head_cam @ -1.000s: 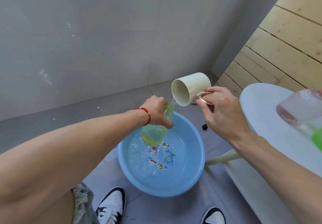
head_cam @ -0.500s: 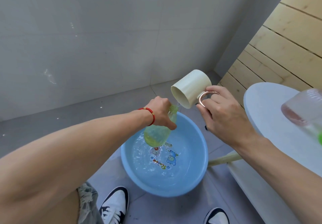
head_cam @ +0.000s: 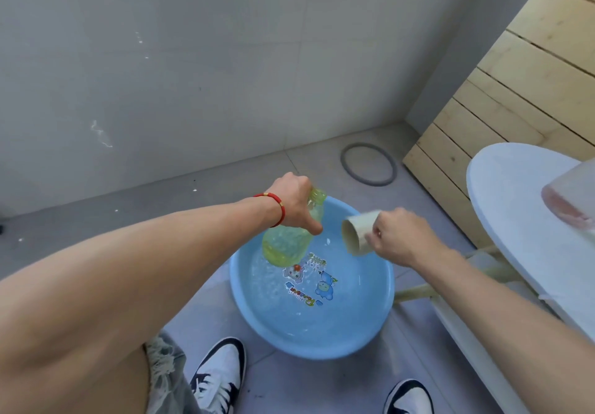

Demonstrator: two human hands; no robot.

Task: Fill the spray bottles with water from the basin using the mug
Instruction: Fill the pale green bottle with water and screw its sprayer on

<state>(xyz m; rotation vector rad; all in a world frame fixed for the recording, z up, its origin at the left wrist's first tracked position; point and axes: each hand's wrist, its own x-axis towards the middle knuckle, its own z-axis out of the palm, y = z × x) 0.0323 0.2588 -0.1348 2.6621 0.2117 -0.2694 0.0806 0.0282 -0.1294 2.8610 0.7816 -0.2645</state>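
Grey tiled floor, blue basin point(head_cam: 370, 326) with water: left hand point(head_cam: 294, 202) grips part-filled green bottle point(head_cam: 289, 239), right hand point(head_cam: 399, 236) holds tipped mug point(head_cam: 357, 231), more filling likely left.

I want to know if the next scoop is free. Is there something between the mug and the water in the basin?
Nothing visible is in the way. The right hand holds the mug tilted over the basin, with open water below it. The bottle, held by the left hand, hangs to the mug's left, apart from it.
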